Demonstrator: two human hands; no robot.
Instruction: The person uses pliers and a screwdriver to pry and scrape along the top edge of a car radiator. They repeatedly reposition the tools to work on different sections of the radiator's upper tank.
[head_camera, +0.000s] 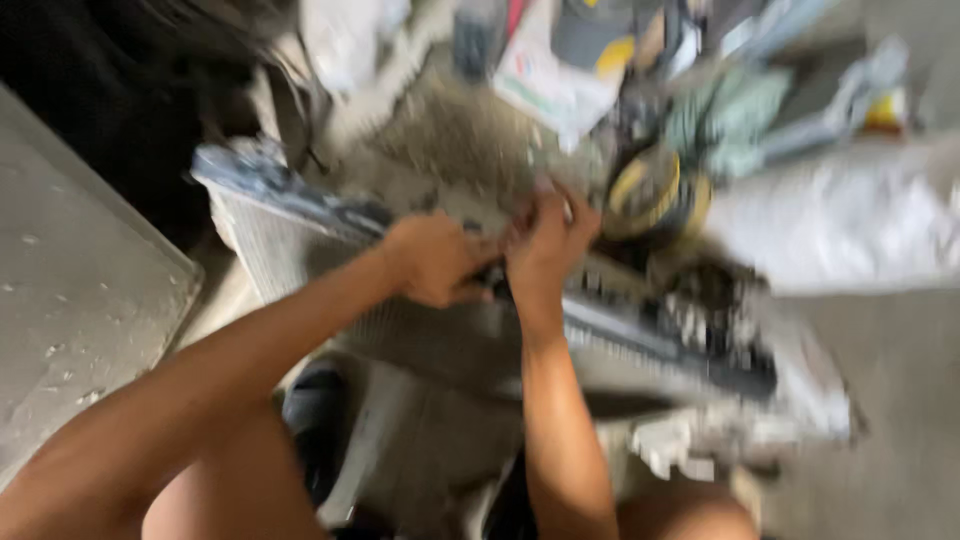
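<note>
Gripping hard, both hands meet at the middle of the frame, right on top of a long dark bar (660, 335) that runs along the edge of a finned radiator (290, 255). Left hand (435, 262) is curled into a fist, fingers wrapped round something small and dark at the bar; what exactly it pinches, the blur won't let me tell. Right hand (545, 240) sits just beside it, touching it, fingers bent and closed down on the same spot, thumb up. Both forearms come in from below, bare knees showing at the bottom corners.

Radiator lies flat across the floor, tilted from upper left to lower right, its pale fins showing under the left wrist, its dark bar crusted and grimy toward the right end. Just beyond the right hand, a round black and yellow thing (655, 190) rests near the bar. Past that, a heap of clutter: a white paper packet (550, 80), greenish rags (730, 120), a white sheet (840, 220) on the right. Over on the left, a grey slab (80, 290) lies well apart from the hands. Everything is smeared by motion blur.
</note>
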